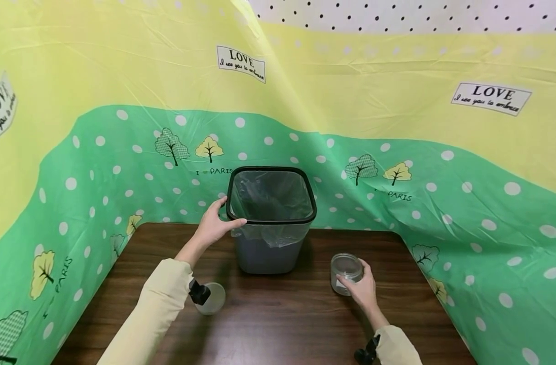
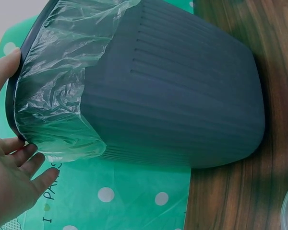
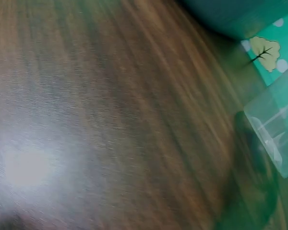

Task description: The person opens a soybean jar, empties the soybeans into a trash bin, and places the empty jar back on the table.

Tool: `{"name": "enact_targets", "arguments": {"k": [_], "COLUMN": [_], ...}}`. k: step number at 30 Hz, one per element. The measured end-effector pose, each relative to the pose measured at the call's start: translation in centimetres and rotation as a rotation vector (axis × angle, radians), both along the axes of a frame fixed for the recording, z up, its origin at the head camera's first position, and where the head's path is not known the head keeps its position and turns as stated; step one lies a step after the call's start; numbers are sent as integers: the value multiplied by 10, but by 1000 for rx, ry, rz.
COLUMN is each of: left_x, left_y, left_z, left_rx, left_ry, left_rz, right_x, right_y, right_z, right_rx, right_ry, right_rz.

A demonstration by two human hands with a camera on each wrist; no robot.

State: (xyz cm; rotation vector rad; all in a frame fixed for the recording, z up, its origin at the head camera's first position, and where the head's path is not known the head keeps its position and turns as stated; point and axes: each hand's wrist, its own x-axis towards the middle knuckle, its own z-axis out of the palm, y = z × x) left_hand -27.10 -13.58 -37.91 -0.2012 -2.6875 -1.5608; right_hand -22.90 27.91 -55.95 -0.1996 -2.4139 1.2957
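1. We see the left hand (image 1: pixel 212 225) curled over the near-left rim of the grey bin (image 1: pixel 268 253), thumb inside and fingers outside, likely steadying it.
2. The bin stands at the table's (image 1: pixel 282 324) far middle, its clear liner (image 2: pixel 57 96) folded over the rim.
3. The right hand (image 1: pixel 361 290) wraps round the clear jar (image 1: pixel 345 271), which stands right of the bin.
4. A loose lid (image 1: pixel 212 298) lies near left.

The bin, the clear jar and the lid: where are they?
bin (image 1: pixel 266 253), head view, bare grey front wall.
clear jar (image 1: pixel 343 271), head view, glass side by the right hand.
lid (image 1: pixel 215 299), head view, its top.
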Motion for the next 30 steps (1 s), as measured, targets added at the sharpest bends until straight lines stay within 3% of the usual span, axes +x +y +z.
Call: {"name": "enact_targets", "arguments": {"k": [5,13,17,25,30], "left_x": [1,3,3,4,5], "left_y": [0,1,1,2,0], "left_z": [0,0,0,0,-1], "left_rx": [5,10,22,24,-1], "left_ry": [3,-2,0,6,38], "left_rz": [4,-2,0,2,-5], "right_x": [6,17,20,23,24], "right_y": [-7,-8,-7,-3,5], "right_z": [-10,-19,-21,-18,-2], "right_rx": [-54,-165,-161,-153,-122], "right_ry": [-31,13,12,2,43], "right_rz": [-12,7,10,35,86]}}
